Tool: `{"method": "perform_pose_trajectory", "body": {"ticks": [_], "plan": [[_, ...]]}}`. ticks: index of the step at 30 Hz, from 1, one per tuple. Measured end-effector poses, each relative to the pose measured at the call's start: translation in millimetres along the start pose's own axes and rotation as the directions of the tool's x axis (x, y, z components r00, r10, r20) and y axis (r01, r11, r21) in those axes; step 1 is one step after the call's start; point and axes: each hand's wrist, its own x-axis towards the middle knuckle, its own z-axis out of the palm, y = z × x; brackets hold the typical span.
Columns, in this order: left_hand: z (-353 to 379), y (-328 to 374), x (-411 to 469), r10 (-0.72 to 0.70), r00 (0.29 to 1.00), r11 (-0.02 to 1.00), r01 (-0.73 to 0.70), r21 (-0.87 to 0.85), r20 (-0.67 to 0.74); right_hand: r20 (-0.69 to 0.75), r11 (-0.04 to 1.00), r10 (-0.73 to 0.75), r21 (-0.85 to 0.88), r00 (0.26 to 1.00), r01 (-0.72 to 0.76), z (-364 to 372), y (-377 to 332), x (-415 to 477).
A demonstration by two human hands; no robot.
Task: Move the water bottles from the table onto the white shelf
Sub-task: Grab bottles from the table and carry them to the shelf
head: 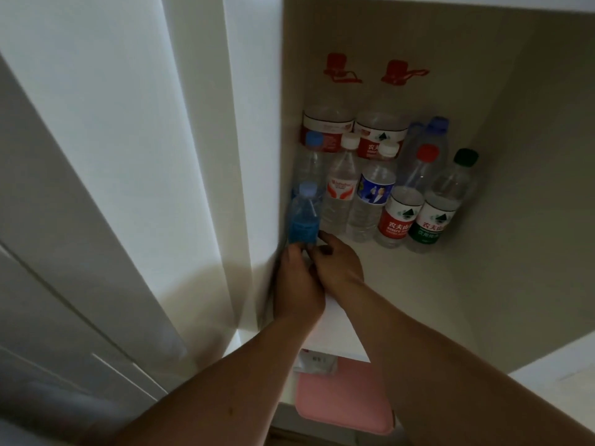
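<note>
Blue paper label, pale blue cap: the small clear plastic water bottle (pixel 304 217) stands upright at the front left corner of the white shelf (pixel 418 284), tight against the left wall. My left grip (pixel 299 284) is curled round its base, thumb up at the label's lower edge. My right grip (pixel 335 262) meets it from the right, fingertips curled onto the same lower edge, so both grips hold this one bottle. Bottle and left grip are blurred. I cannot tell whether the base sits on the shelf board, since my fingers cover it.

Behind it:
- a blue-capped clear bottle (pixel 314 156), directly behind;
- a white-capped bottle with a red-and-white label (pixel 343 185);
- a white-capped bottle with a blue label (pixel 373 188);
- a red-capped bottle with a red label (pixel 402 214);
- a green-capped bottle with a green label (pixel 438 214), rightmost.

Back row: two large jugs with red handles (pixel 325 130), side by side, and tall blue-capped bottles (pixel 431 140) to their right.

A flat pink item (pixel 344 400) lies below the shelf edge.
</note>
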Motion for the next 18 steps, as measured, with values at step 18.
{"method": "perform_pose_trajectory", "body": {"ticks": [18], "plan": [[-15.2,8.1,-1.9,0.05,0.972,0.984,-0.088,0.157,0.229,0.202,1.0,0.003,0.026,0.979,-0.009,-11.9,3.5,-33.8]]}}
